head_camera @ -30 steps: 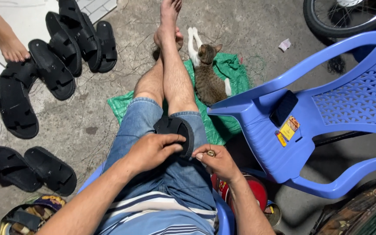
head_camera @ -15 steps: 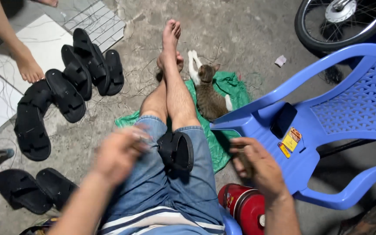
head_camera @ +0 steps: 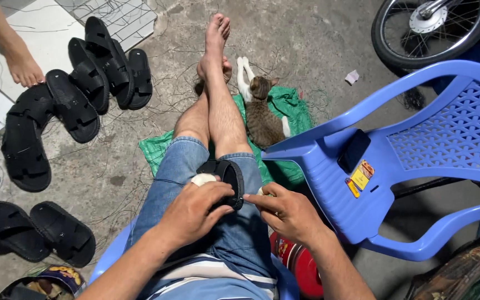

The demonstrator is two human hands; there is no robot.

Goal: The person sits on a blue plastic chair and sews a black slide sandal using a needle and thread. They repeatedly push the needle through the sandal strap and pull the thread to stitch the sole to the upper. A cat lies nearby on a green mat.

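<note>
On your lap at lower centre of the frame, your left hand (head_camera: 195, 211) clamps the black sandal (head_camera: 226, 180) against your jeans, while your right hand (head_camera: 287, 214) pinches fingertips together at its edge, on what you cannot tell. Crowding your right side stands a blue plastic chair (head_camera: 418, 166) with a red can (head_camera: 298, 261) just below your wrist, and a cat (head_camera: 262, 114) lies on the green cloth (head_camera: 290, 105) beside your outstretched legs. Left of your knees, bare concrete opens between you and the black sandals (head_camera: 68, 105) scattered along the frame's left edge.
</note>
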